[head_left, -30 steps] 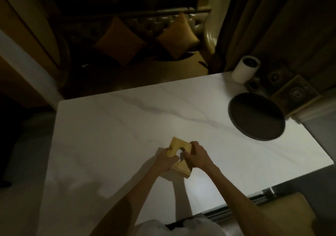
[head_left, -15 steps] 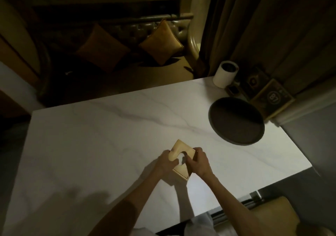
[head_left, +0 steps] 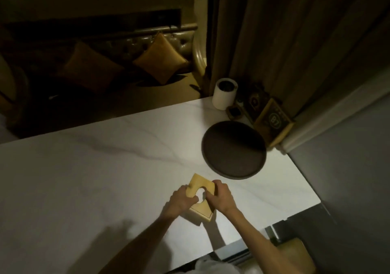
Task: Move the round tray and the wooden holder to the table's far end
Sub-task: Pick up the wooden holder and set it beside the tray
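One dim room, white marble table (head_left: 105,178).

Layout on tabletop, head view

Wooden holder (head_left: 200,197) sits on the tabletop (head_left: 95,168), near the near edge, right of centre. Left hand (head_left: 181,200) on its left side, right hand (head_left: 219,196) on its right side, both touching it. Round tray (head_left: 233,149) lies flat on the tabletop, beyond and right of the holder, apart from it. Cylindrical cup (head_left: 224,94) stands at the far right corner, behind the tray. Small box (head_left: 234,112) and framed card (head_left: 273,122) between cup and tray's right rim, against the curtain (head_left: 285,41). Sofa (head_left: 105,62) with cushions beyond the far edge
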A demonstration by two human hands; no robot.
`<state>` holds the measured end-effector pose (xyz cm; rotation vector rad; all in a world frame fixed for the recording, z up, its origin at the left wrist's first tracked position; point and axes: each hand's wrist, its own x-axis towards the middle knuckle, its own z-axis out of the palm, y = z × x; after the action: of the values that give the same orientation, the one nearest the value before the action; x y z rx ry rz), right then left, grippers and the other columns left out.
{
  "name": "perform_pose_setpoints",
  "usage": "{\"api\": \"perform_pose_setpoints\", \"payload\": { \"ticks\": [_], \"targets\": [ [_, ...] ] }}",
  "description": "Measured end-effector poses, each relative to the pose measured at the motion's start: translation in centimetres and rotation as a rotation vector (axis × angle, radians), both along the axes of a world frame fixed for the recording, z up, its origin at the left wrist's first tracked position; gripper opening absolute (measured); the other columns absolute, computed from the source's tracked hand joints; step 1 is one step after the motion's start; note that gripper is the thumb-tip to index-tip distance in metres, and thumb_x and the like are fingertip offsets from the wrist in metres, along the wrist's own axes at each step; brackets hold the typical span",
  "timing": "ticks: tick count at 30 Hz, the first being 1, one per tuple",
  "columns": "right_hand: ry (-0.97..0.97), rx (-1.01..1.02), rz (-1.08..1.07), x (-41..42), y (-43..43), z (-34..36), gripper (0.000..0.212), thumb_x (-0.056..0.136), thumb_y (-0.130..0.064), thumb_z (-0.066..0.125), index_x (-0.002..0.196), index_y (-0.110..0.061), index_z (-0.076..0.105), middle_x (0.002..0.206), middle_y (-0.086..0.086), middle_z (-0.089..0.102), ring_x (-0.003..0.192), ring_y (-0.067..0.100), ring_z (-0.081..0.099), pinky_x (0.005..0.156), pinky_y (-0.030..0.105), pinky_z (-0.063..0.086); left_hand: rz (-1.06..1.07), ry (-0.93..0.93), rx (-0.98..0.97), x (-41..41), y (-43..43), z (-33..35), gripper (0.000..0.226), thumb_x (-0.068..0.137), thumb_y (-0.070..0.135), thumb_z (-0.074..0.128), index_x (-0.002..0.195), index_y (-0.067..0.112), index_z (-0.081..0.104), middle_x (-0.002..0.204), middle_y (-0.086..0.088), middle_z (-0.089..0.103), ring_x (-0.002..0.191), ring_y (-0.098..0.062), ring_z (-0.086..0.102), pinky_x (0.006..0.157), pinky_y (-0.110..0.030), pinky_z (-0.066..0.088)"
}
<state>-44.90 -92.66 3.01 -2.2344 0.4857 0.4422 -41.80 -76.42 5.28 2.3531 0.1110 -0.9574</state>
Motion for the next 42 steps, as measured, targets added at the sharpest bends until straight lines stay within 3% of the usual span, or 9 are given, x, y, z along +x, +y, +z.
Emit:
{"api": "perform_pose_setpoints", "payload": {
  "ticks": [4,16,21,28,32,35,38,40,42],
  "targets": [
    [0.017,-0.074,-0.067,-2.4,-1.3,0.1,0.049,0.089,-0.041,0.059,0.132,-0.025,0.043,0.133,0.007,0.045,0.105,0.026,0.060,0.082,0.026,0.047,-0.100,0.057,0.031,-0.6,-3.1,-2.2,0.078,0.076,0.063,0.058,0.139,0.029,0.027,0.137,-0.004,0.050,0.118,-0.028,0.056,0.101,-0.049,0.048],
    [0.086,-0.074,-0.341,-8.5,-7.6,-4.4,0.046,0.092,-0.045,0.049,0.136,-0.031,0.041,0.136,0.002,0.044,0.110,0.021,0.059,0.095,0.037,0.051,-0.357,0.091,0.005,-2.7,-11.7,-8.0,0.076,0.072,0.055,0.062,0.130,0.032,0.019,0.135,-0.005,0.045,0.115,-0.028,0.057,0.099,-0.047,0.050],
    [0.084,-0.065,-0.460,-8.2,-14.5,-6.3,0.046,0.094,-0.042,0.050,0.136,-0.029,0.040,0.136,0.004,0.044,0.111,0.024,0.058,0.096,0.039,0.051,-0.466,0.029,-0.026,-1.5,-19.9,-8.1,0.069,0.081,0.047,0.062,0.131,0.028,0.019,0.133,-0.004,0.049,0.107,-0.023,0.060,0.089,-0.031,0.050],
    [0.147,-0.061,-0.633,-6.3,-25.4,-8.2,0.046,0.092,-0.042,0.057,0.132,-0.027,0.041,0.132,0.005,0.045,0.090,0.017,0.055,0.081,0.031,0.052,-0.638,-0.277,-0.042,1.0,-31.1,-10.6,0.055,0.090,0.047,0.048,0.134,0.020,0.027,0.094,-0.004,0.055,0.089,-0.030,0.068,0.075,-0.037,0.054],
    [0.221,-0.125,-0.678,-5.8,-28.9,-8.4,0.050,0.090,-0.052,0.055,0.128,-0.025,0.039,0.128,0.007,0.046,0.099,0.029,0.061,0.076,0.035,0.050,-0.943,-0.362,-0.033,2.3,-36.0,-12.6,0.060,0.091,0.052,0.040,0.141,0.021,0.026,0.121,-0.010,0.059,0.102,-0.030,0.063,0.089,-0.039,0.051],
    [0.291,-0.110,-0.655,-6.0,-30.1,-8.9,0.063,0.085,-0.067,0.050,0.122,-0.017,0.042,0.122,0.009,0.049,0.107,0.034,0.058,0.079,0.038,0.041,-0.811,-0.382,-0.079,3.2,-36.9,-14.6,0.058,0.090,0.035,0.057,0.143,0.028,0.035,0.143,-0.008,0.048,0.131,-0.030,0.046,0.099,-0.039,0.049],
    [0.156,-0.242,-0.785,-6.1,-28.7,-9.4,0.077,0.082,-0.079,0.035,0.108,-0.007,0.048,0.099,0.014,0.064,0.089,0.034,0.067,0.070,0.036,0.048,-0.898,-0.695,-0.127,2.6,-35.5,-15.7,0.045,0.088,0.037,0.064,0.127,0.015,0.061,0.136,-0.007,0.059,0.129,-0.028,0.053,0.089,-0.035,0.057],
    [0.159,-0.234,-0.790,-6.3,-26.9,-10.8,0.096,0.070,-0.091,0.014,0.101,-0.007,0.049,0.084,0.011,0.070,0.073,0.031,0.070,0.065,0.035,0.056,-1.011,-0.681,-0.054,1.3,-34.1,-15.4,0.045,0.091,0.043,0.057,0.124,0.012,0.062,0.128,-0.012,0.064,0.121,-0.031,0.060,0.089,-0.037,0.056],
    [0.223,-0.077,-0.824,-6.5,-25.9,-11.4,0.098,0.067,-0.093,0.021,0.108,-0.008,0.048,0.086,0.007,0.072,0.073,0.027,0.072,0.072,0.039,0.060,-1.013,-0.658,-0.087,0.3,-32.4,-14.9,0.049,0.091,0.047,0.056,0.129,0.015,0.054,0.131,-0.010,0.062,0.122,-0.032,0.058,0.089,-0.040,0.055]
  ]
}}
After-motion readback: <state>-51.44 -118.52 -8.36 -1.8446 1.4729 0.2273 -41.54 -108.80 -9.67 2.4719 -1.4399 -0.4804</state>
